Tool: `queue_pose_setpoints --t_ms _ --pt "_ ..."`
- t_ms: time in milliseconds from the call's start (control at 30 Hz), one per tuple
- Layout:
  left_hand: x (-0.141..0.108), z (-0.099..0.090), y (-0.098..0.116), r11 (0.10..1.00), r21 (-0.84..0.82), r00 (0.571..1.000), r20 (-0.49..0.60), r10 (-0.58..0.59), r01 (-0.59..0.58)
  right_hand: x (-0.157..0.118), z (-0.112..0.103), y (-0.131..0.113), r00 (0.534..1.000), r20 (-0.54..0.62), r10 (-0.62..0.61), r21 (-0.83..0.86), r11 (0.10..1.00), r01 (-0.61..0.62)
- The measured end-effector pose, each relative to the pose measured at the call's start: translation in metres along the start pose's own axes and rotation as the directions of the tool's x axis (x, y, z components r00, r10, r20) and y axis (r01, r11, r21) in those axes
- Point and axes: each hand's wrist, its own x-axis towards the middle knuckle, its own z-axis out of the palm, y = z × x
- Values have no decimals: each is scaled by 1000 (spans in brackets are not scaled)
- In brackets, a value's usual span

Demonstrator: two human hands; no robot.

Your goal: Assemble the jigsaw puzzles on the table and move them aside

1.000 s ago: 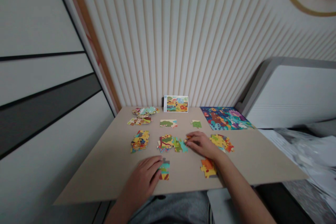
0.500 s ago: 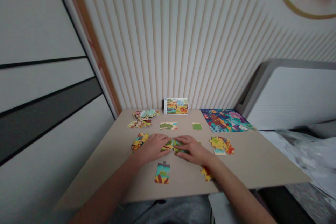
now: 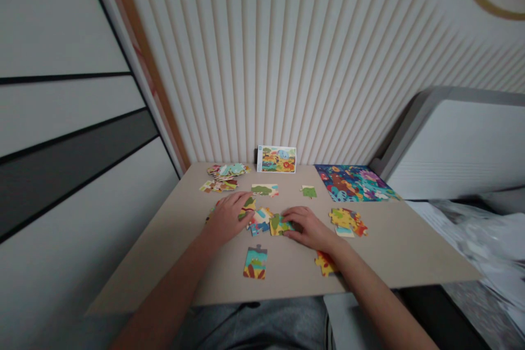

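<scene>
Risk: the loose cluster of puzzle pieces (image 3: 260, 221) lay tight between my hands, so I judged that a careless slide of either hand could have knocked it apart or flipped a piece.
Second risk: my right forearm (image 3: 369, 290) lay close to the orange-and-yellow piece (image 3: 325, 263), so dragging that arm could have shifted it.
Left arm: my left forearm (image 3: 164, 290) reached in from the near left, low over the table (image 3: 135, 279).
Right arm: it reached in from the near right, angled toward the middle.
Left hand: my left hand (image 3: 228, 217) was narrow and curved, with the fingers at the green-and-yellow piece (image 3: 248, 209); I cannot tell whether they held it.
Right hand: my right hand (image 3: 308, 228) lay low and narrow, with the fingertips at the green piece (image 3: 279, 225); I cannot tell whether they gripped it.
Pieces' place: they sat mid-table, between my hands.
Rest: a picture card (image 3: 276, 159) stood at the far edge, and a finished puzzle (image 3: 353, 182) lay far right.
</scene>
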Motion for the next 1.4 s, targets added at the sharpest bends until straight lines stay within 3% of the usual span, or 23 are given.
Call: queue_pose_setpoints --t_ms 167,367,700,933,1067,1200,1300,1400 --pt "2 -2 -2 997 4 986 -150 -80 81 -3 -12 -1 999 -4 31 -15 999 -32" --pt "2 0 -4 993 25 980 -164 -112 117 0 -15 -2 998 -11 65 -16 998 -65" --pt "1 0 -1 993 23 984 -140 -110 115 65 22 -54 979 -3 203 -292 936 -195" --pt "1 -1 2 995 7 986 -131 -100 102 69 43 -55 971 51 233 -274 938 -210" --pt "-1 3 7 995 0 987 -128 -100 101 69 27 -33 979 14 203 -172 965 -198" --pt "-3 10 16 998 -19 995 -77 -67 66 72 2 22 975 -61 214 -128 967 -220" --pt "-5 13 22 999 -18 998 -33 -45 44 75 -9 65 971 -19 237 -124 963 -238" --pt "-5 13 27 999 -27 999 -1 -34 34 78 -15 91 966 20 259 -122 959 -255"
